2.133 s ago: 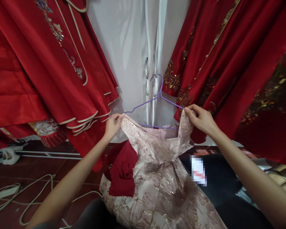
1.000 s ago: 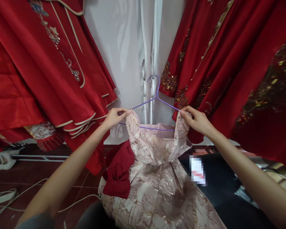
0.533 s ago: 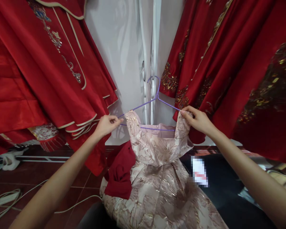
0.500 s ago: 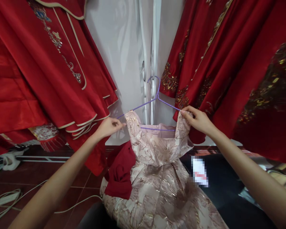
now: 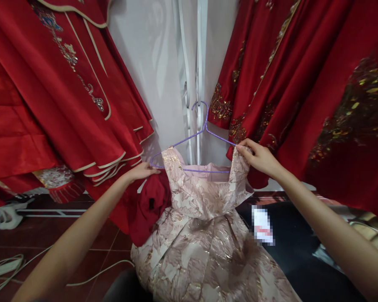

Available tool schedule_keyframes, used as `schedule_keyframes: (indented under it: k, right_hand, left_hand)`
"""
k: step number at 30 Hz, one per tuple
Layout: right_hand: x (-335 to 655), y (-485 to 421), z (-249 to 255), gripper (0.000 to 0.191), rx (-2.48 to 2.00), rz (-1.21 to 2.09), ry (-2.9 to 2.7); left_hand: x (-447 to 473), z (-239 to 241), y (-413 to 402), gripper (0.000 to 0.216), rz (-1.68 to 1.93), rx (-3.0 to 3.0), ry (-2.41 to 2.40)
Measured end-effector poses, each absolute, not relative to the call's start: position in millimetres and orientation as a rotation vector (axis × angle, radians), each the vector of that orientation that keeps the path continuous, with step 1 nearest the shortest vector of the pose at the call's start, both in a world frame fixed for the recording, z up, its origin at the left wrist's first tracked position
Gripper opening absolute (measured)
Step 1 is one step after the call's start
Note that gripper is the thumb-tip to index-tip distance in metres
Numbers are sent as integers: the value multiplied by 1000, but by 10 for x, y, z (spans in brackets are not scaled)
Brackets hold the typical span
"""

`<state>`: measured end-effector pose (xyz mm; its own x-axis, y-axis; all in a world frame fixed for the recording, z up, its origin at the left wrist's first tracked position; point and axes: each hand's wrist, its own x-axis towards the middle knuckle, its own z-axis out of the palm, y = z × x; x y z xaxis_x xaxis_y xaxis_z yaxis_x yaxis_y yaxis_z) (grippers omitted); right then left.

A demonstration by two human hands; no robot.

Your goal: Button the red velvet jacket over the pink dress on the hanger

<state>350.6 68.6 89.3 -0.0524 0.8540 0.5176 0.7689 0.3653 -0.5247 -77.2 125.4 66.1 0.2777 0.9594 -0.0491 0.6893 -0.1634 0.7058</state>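
Note:
A pale pink brocade dress (image 5: 204, 235) hangs on a purple wire hanger (image 5: 195, 136) in front of me. My right hand (image 5: 260, 158) pinches the dress's right shoulder strap at the hanger's right end. Below the hanger's left end, my left hand (image 5: 141, 172) is closed on the top edge of a dark red cloth piece (image 5: 148, 205) that hangs at the dress's left side. The dress's left strap (image 5: 171, 161) lies over the hanger arm, with no hand on it.
Red embroidered satin garments hang at the left (image 5: 56, 92) and right (image 5: 302, 84). A white wall with a white rack (image 5: 192, 63) stands behind. White cables (image 5: 6, 268) lie on the dark red tiled floor. A black surface (image 5: 299, 239) lies at the lower right.
My left hand let go of the hanger's left end and dropped to the red cloth, lifting it. The dress's left strap stays on the hanger. My right hand has kept its grip.

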Motion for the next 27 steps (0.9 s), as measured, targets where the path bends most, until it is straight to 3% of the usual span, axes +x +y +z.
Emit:
schedule_keyframes:
  k: [5, 9, 14, 17, 27]
  right_hand:
    - [3484, 678, 932, 27, -1401, 140, -1829]
    - [3459, 644, 948, 28, -1395, 171, -1859]
    - [3484, 673, 949, 29, -1339, 161, -1873]
    - [3482, 819, 1019, 40, -1288, 144, -1870]
    - [2904, 1313, 1366, 73, -1143, 1129, -2127]
  left_hand:
    - [-728, 848, 1445, 38, 979, 1728, 1363]
    - [-236, 1221, 1447, 36, 1195, 1812, 1216]
    - [326, 1477, 1324, 26, 1261, 2028, 1005]
    - [432, 1493, 1324, 19, 1153, 2116, 1003]
    - [386, 1453, 1355, 20, 1010, 1919, 919]
